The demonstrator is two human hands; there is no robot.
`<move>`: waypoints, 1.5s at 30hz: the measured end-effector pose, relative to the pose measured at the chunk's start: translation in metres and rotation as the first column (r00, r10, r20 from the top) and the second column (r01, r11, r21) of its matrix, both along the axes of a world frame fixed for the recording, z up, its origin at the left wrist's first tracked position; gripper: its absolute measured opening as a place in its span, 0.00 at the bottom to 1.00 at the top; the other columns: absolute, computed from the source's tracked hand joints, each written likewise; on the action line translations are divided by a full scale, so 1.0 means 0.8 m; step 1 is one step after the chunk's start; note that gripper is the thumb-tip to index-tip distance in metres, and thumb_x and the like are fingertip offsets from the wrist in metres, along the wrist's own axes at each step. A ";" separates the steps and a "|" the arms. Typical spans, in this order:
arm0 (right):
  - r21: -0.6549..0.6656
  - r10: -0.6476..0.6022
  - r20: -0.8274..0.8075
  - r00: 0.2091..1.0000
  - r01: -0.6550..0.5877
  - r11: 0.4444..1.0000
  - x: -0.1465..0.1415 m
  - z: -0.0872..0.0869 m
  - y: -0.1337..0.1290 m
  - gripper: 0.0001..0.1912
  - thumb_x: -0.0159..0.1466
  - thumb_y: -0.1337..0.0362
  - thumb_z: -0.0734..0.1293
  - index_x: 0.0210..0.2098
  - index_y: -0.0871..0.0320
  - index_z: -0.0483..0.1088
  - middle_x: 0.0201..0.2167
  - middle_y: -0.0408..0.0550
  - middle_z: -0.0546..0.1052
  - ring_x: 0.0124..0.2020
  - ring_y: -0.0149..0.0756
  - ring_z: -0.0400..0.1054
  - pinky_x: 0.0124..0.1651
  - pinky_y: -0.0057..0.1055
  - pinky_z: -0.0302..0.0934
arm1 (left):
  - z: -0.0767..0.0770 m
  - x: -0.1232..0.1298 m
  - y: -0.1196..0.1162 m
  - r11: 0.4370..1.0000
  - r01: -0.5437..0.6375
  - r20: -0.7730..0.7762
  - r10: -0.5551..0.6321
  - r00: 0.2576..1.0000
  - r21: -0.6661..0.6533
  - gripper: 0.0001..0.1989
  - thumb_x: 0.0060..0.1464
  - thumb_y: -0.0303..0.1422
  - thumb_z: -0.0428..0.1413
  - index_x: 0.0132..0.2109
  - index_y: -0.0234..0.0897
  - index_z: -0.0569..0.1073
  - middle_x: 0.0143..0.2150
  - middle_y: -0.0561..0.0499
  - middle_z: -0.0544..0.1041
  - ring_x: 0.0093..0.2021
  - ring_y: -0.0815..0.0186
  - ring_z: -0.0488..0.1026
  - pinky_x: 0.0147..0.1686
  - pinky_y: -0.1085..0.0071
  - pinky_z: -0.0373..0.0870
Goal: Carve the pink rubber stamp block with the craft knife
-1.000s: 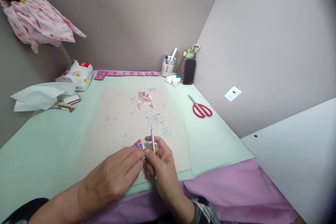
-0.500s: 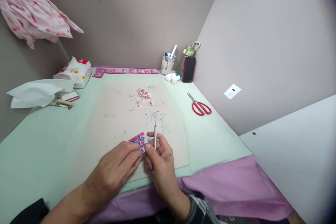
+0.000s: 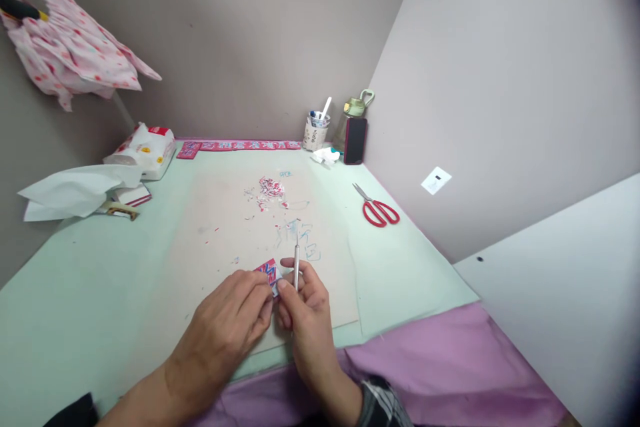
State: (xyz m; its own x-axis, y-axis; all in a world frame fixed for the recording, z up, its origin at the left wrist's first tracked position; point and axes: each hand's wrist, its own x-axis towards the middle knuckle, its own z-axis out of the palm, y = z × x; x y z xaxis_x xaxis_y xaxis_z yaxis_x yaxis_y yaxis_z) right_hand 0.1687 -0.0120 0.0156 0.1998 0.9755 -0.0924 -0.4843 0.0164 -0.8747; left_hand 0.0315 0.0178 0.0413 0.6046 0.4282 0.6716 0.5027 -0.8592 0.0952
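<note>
A table [image 3: 100, 280] carries a board [image 3: 335, 280]. Near its six o'clock edge are the left hand [image 3: 223, 330] and right hand [image 3: 309, 310]. The right hand's grip is closed around a knife [image 3: 297, 268], long axis and blade toward twelve. The left hand's grip pinches a card [image 3: 267, 269] at the knife's nine o'clock, far edge slanting toward two, long axis partly covered.

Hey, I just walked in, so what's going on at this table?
A person is working over a beige sheet. The left hand holds a small red-and-blue piece, its right edge at the right thumb. The right hand grips a slim silver tool, tip pointing away from the person. Beyond the hands, red and white scraps lie heaped on the sheet, and red-handled scissors lie to its right.
</note>
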 end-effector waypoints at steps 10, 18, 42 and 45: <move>-0.020 0.037 -0.082 0.996 -0.038 0.999 0.000 0.002 -0.006 0.20 0.62 0.57 0.75 0.48 0.57 0.68 0.18 0.29 0.57 0.17 0.22 0.43 0.20 0.21 0.43 | -0.024 -0.007 -0.008 0.995 0.086 0.094 -0.082 0.992 -0.041 0.09 0.65 0.17 0.52 0.48 0.31 0.73 0.42 0.42 0.79 0.43 0.61 0.77 0.42 0.64 0.79; -0.038 -0.032 -0.160 0.987 0.026 0.999 0.007 0.003 -0.001 0.22 0.60 0.56 0.76 0.48 0.57 0.68 0.18 0.29 0.57 0.17 0.22 0.41 0.20 0.21 0.41 | -0.045 -0.003 -0.026 0.989 0.099 0.093 -0.089 0.992 -0.105 0.11 0.64 0.19 0.52 0.50 0.33 0.73 0.50 0.41 0.80 0.47 0.60 0.78 0.44 0.66 0.79; 0.013 -0.069 -0.056 0.996 0.070 0.997 0.015 -0.003 0.007 0.22 0.63 0.48 0.74 0.45 0.56 0.68 0.17 0.28 0.56 0.16 0.22 0.42 0.19 0.19 0.43 | -0.015 -0.019 0.000 0.251 0.325 0.409 0.482 0.775 -0.912 0.18 0.63 0.50 0.58 0.52 0.45 0.79 0.43 0.52 0.83 0.43 0.66 0.82 0.46 0.74 0.78; 0.016 -0.062 -0.064 0.996 0.063 0.998 0.016 -0.003 0.008 0.22 0.63 0.49 0.74 0.46 0.57 0.68 0.16 0.28 0.56 0.16 0.21 0.42 0.19 0.19 0.43 | -0.014 -0.017 0.000 0.216 0.392 0.446 0.510 0.735 -0.894 0.19 0.60 0.51 0.61 0.50 0.44 0.80 0.42 0.52 0.83 0.41 0.67 0.82 0.45 0.76 0.78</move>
